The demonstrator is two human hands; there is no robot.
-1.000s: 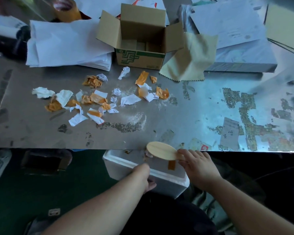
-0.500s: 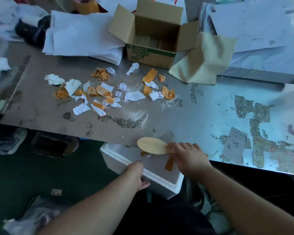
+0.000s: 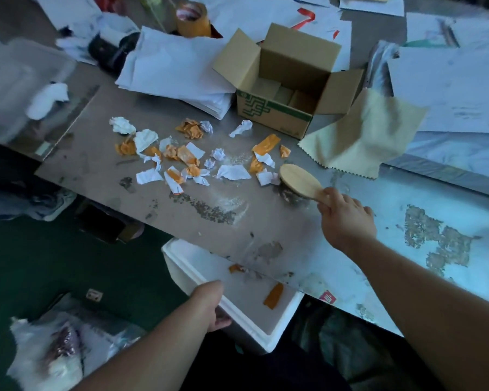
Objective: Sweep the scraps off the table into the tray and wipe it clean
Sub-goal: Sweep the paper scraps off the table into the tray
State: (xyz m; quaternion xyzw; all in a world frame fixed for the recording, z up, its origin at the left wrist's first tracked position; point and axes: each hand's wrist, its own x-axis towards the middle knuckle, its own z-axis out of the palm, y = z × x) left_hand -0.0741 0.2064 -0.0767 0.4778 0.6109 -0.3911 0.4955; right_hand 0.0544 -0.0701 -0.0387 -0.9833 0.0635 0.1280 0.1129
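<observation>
Head view: right hand (image 3: pixel 346 220) wrapped round oval wooden brush (image 3: pixel 301 180), touching right end of orange and white paper scraps (image 3: pixel 187 156) on grey surface (image 3: pixel 96 165). Left hand (image 3: pixel 209 306) grips white foam tray (image 3: pixel 277 331) under edge. Best: drag brush slow toward tray, bristles flat.

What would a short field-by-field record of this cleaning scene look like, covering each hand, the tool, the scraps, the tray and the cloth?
left hand: grips the near rim of the tray
right hand: holds the brush by its handle
brush: wooden, head down on the table at the right end of the scraps
scraps: white and orange paper bits, most on the table
tray: white foam, held below the table edge, a few orange bits inside
cloth: pale yellow, lying beside the cardboard box
table: stained, not yet wiped
</observation>
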